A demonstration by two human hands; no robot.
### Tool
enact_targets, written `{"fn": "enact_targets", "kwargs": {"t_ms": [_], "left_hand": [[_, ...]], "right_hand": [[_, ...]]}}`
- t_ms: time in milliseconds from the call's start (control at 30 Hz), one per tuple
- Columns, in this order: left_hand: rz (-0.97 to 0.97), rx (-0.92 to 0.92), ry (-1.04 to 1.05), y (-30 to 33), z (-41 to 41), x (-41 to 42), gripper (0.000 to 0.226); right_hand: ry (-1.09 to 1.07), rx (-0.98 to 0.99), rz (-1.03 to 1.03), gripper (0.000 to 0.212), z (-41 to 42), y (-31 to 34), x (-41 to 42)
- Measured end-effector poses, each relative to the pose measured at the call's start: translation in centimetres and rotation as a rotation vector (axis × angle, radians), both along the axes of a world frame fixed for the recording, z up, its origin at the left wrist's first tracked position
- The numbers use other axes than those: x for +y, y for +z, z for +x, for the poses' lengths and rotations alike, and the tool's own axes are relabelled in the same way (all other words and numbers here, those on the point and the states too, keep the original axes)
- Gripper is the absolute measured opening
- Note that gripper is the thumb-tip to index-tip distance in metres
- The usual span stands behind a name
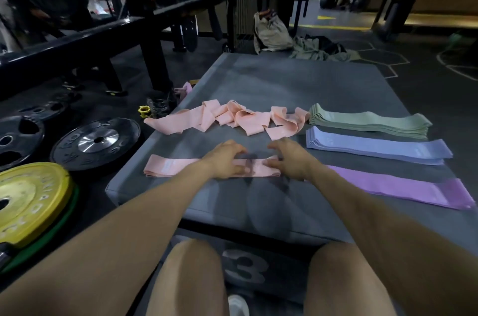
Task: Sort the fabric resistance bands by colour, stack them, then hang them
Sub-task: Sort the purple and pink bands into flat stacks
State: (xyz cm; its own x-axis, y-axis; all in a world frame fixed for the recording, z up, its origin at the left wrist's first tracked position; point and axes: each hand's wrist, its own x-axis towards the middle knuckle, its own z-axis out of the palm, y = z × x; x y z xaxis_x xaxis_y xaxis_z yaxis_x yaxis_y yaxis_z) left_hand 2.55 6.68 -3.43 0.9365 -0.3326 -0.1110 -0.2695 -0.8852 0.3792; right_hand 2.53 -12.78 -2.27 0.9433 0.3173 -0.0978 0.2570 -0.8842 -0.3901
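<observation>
On the grey padded mat a flat pink stack of bands lies near the front edge. My left hand rests on its middle and my right hand on its right end, fingers curved down onto the fabric. Behind them lies a loose heap of pink bands. To the right sit three neat stacks: green bands farthest, blue bands in the middle, purple bands nearest.
Weight plates lie on the floor at the left: black plates and a yellow plate. A black steel rack stands behind them. A beige bag and crumpled clothes lie beyond the mat. My knees are at the bottom.
</observation>
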Motion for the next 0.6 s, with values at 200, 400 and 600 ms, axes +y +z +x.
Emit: {"fn": "enact_targets", "kwargs": {"t_ms": [200, 400, 600], "left_hand": [[-0.12, -0.026, 0.067, 2.0, 1.4, -1.8, 0.048], [-0.255, -0.037, 0.178, 1.4, 4.6, -4.1, 0.032], [-0.353, 0.031, 0.278, 0.0, 8.3, -6.8, 0.026]], "right_hand": [[-0.146, -0.066, 0.017, 0.041, 2.8, 1.5, -1.1], [-0.163, -0.031, -0.04, 0.041, 6.0, 0.8, -2.0], [-0.07, -0.096, -0.166, 0.046, 8.7, -0.4, -2.8]]}}
